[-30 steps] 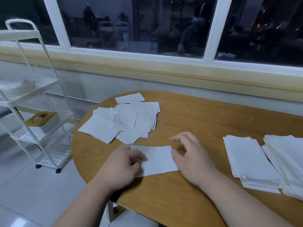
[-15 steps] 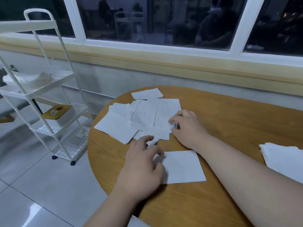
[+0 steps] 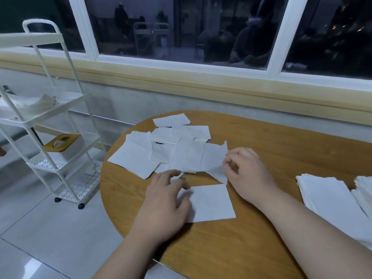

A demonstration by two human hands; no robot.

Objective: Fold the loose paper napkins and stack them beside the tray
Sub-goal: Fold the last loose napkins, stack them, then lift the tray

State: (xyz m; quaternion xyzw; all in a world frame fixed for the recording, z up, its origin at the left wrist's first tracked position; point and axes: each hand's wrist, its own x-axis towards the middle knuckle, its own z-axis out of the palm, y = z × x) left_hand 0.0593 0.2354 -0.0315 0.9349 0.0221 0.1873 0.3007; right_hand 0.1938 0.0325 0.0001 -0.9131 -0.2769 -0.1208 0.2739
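Several loose white napkins (image 3: 141, 156) lie spread on the far left of the round wooden table (image 3: 251, 248). My right hand (image 3: 247, 170) pinches the edge of one loose napkin (image 3: 213, 160) and lifts its near side off the pile. A folded napkin (image 3: 213, 202) lies flat in front of me, with my left hand (image 3: 167, 200) resting on its left edge, fingers loosely bent. Two stacks of folded napkins (image 3: 330, 198) sit at the right edge of the view. No tray on the table is in view.
A white three-tier wheeled cart (image 3: 50, 125) stands on the tiled floor to the left of the table, holding a tissue box with a wooden lid (image 3: 62, 141). A wall with a wooden sill and dark windows runs behind the table.
My right hand left the folded napkin, reached into the loose pile, then drew one napkin toward me. My left hand stayed on the folded napkin's left edge.
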